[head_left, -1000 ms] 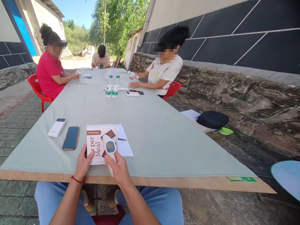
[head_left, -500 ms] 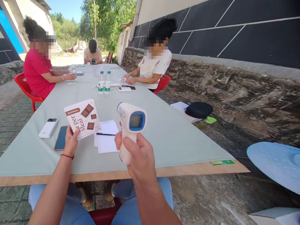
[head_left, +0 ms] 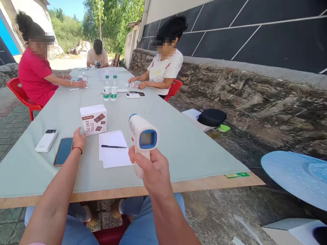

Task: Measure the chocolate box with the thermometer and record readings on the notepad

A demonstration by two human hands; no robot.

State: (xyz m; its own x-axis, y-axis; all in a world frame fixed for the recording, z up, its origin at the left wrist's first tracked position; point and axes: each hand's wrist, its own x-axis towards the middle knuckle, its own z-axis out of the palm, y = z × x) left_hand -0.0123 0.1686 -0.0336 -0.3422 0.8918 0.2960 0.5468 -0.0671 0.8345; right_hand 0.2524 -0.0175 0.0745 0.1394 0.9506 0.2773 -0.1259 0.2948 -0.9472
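Note:
A white and brown box with chocolate pictures and the words "Super Meal" point(head_left: 94, 120) stands upright on the table. Beside its lower left edge is my left hand point(head_left: 79, 141), fingers stretched out and not wrapped round it; whether the fingertips touch it I cannot tell. My right hand point(head_left: 154, 166) grips a white infrared thermometer point(head_left: 139, 136) by its handle, the blue-framed screen facing me. Between the hands lie sheets of white paper point(head_left: 114, 158) with a black pen point(head_left: 113, 146) across them. Left of my left hand is a phone point(head_left: 63, 151).
A white power bank point(head_left: 47, 141) lies on the cloth-covered table point(head_left: 178, 153). Farther off stand two green-capped water bottles point(head_left: 110, 88). Three people sit around the table; one beyond each side holds a bottle. A light blue hat-like object point(head_left: 293, 177) is at right.
My left hand has set the box down on the table and loosened from it. The right hand still holds the thermometer. The whole view has shifted slightly.

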